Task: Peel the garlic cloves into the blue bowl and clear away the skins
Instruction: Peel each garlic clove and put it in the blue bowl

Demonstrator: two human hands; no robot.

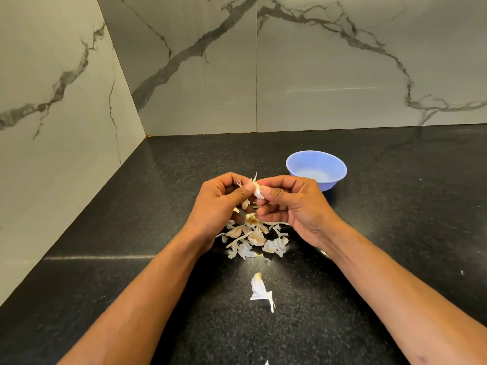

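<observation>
We hold garlic clove above pile of skins: left hand pinches one end, right hand pinches other, thumbs on papery skin. Our aim: pull skin off in strips, let it fall onto pile, not countertop edge. Blue bowl just beyond right hand looks empty; drop bare clove there

Left hand and right hand pinch garlic clove above skins on tabletop; blue bowl near right hand.
</observation>
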